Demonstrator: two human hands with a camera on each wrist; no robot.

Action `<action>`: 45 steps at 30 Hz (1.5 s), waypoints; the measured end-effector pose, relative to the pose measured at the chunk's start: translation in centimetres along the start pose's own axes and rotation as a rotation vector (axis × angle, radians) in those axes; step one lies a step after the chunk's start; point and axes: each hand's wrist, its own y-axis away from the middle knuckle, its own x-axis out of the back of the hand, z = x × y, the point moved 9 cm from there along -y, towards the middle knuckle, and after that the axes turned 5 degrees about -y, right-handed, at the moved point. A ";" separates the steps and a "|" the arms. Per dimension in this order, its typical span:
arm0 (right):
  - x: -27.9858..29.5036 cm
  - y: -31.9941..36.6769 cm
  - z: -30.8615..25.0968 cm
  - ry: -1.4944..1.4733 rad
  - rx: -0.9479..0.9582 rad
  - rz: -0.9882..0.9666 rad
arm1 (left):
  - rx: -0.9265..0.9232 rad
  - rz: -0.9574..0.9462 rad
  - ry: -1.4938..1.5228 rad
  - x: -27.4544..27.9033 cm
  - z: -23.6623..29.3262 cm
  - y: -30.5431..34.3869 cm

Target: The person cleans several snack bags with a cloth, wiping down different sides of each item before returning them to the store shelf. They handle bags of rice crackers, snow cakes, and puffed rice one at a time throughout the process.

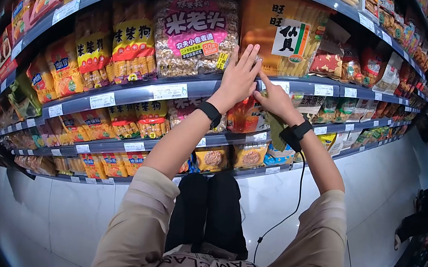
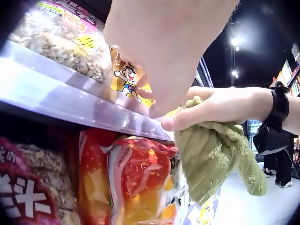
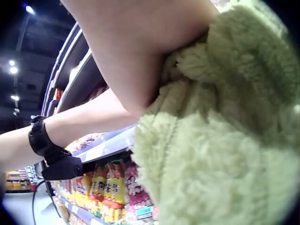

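Observation:
My left hand [image 1: 240, 76] rests with straight fingers against the lower part of a large golden snack bag [image 1: 263, 24] on the upper shelf. Just to its right, my right hand [image 1: 278, 101] is at the shelf's front edge, its fingers close to the left hand. It grips a green fluffy cloth [image 2: 204, 154], which hangs down in folds below the thumb. In the right wrist view the cloth [image 3: 220, 145] fills much of the picture and hides the fingers. A pink-labelled bag of puffed cereal [image 1: 197, 37] stands left of the left hand.
Yellow-labelled snack bags [image 1: 131, 41] line the shelf to the left. A lower shelf holds red and orange packets [image 2: 140, 178]. Price tags run along the shelf edge [image 1: 168, 92]. A black cable [image 1: 298, 198] hangs from the right wrist. Another person's legs [image 2: 283, 164] show in the aisle.

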 end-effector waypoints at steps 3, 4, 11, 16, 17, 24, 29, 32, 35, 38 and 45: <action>-3.2 1.3 -2.6 -0.023 0.109 -0.113 | -0.024 -0.059 0.138 -0.2 0.4 2.5; -4.4 1.6 -3.5 -0.063 0.187 -0.102 | -0.020 -0.066 0.137 -0.1 0.4 3.4; -10.5 4.0 -7.4 -0.129 0.236 -0.009 | 0.018 0.082 0.423 1.8 -1.5 11.4; -12.6 5.9 -8.5 -0.189 0.214 -0.030 | 0.122 0.063 0.440 1.1 -3.7 19.9; -13.2 6.0 -7.5 -0.246 0.172 0.007 | 0.200 0.007 0.414 0.3 -4.7 21.8; -17.4 4.9 -1.8 -0.414 -0.041 0.219 | 0.474 -0.216 0.267 -4.7 -11.3 30.0; -19.0 3.5 -1.5 -0.302 -0.195 0.411 | 0.869 -0.143 0.123 -6.5 -16.5 32.4; -20.7 2.5 -0.7 -0.308 -0.352 0.195 | 1.125 -0.112 -0.032 -8.5 -17.7 35.6; -20.8 1.9 0.9 -0.324 -0.317 0.214 | 0.665 -0.068 0.410 -7.0 -12.4 29.7; -21.6 1.4 1.7 -0.344 -0.371 0.102 | 0.827 -0.081 0.433 -8.9 -11.3 29.3; -22.8 0.8 2.5 -0.308 -0.406 0.046 | 0.905 -0.321 0.366 -10.3 -11.4 28.4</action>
